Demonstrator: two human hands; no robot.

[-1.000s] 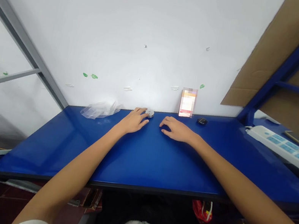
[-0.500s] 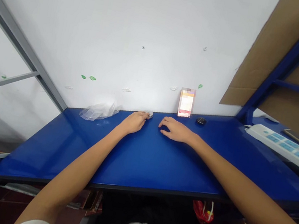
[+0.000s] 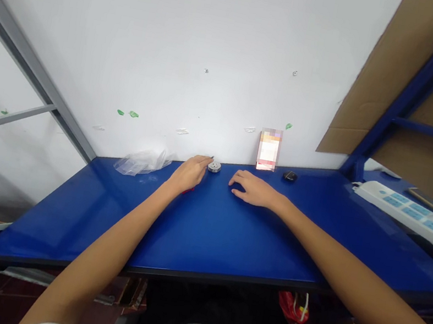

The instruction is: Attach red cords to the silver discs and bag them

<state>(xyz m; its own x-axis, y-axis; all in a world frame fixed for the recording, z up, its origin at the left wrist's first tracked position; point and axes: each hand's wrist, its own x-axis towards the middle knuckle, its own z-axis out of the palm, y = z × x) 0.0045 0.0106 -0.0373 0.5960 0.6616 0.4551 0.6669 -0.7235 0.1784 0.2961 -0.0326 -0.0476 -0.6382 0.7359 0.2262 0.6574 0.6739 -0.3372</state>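
My left hand (image 3: 190,173) is closed round a slim tool with a red end (image 3: 187,190); a dark tip shows past the fingers and the rest is hidden in the palm. Just right of those fingers, a small round silver metal disc (image 3: 214,167) lies flat on the blue table (image 3: 204,232), with a small mark or hole at its middle. My right hand (image 3: 252,188) rests on the table farther right, its fingers bent, thumb apart from them, nothing between. It is apart from the disc.
A crumpled clear plastic bag (image 3: 145,163) lies at the back left. Against the white wall leans a bright, pixelated upright rectangle (image 3: 269,150), with a small black object (image 3: 290,176) beside it. A white power strip (image 3: 412,216) runs along the right side near a blue metal frame (image 3: 413,90).
My left hand has drawn slightly left, off the silver disc, which now shows in full. The tool's red end and dark tip have come into sight. My right hand has stayed put.
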